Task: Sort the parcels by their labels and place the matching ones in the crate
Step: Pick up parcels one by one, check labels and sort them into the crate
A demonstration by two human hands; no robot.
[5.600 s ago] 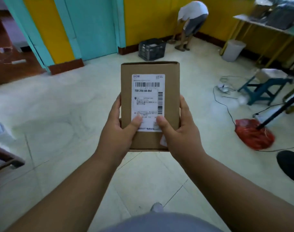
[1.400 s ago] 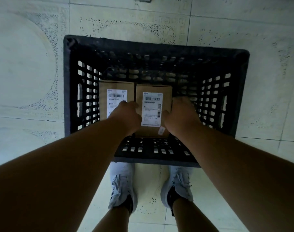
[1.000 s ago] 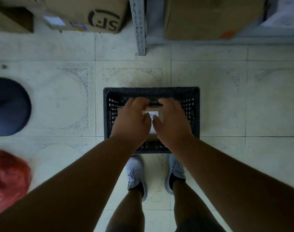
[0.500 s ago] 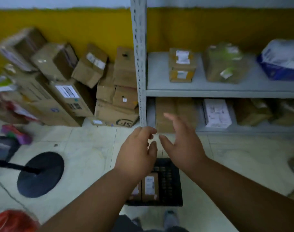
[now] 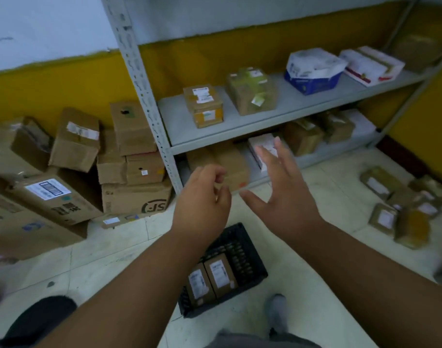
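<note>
We see both hands raised in front of the grey metal shelf unit (image 5: 149, 101), and neither has hold of anything. The left hand (image 5: 202, 199) hangs with its fingers loosely curled toward the palm. The right hand (image 5: 282, 192) is spread wide, its fingers straight and apart, the thumb pointing toward the left hand.

Below the forearms, the black slotted plastic crate (image 5: 242, 252) stands on the pale tiled floor (image 5: 114, 259). Inside it we count two brown cardboard parcels with white labels (image 5: 219, 272), lying side by side and touching, against the crate's left wall; the right part of the crate shows its bare bottom.

On the middle shelf we make out a small brown box with a white label and yellow tape (image 5: 203, 105), a brown parcel with green tape (image 5: 252, 92) just beside it, a blue-and-white package (image 5: 312, 71) and a white-and-red box (image 5: 373, 65) toward the right end. The lower shelf holds more brown parcels, partly hidden by the hands.

To the left of the shelf unit, a stack of large cardboard cartons (image 5: 89, 172) leans against the yellow wall. Near the right edge of the floor lies a loose heap of small brown parcels (image 5: 403, 204), blurred. A grey shoe (image 5: 277, 315) shows just beside the crate's near corner.
</note>
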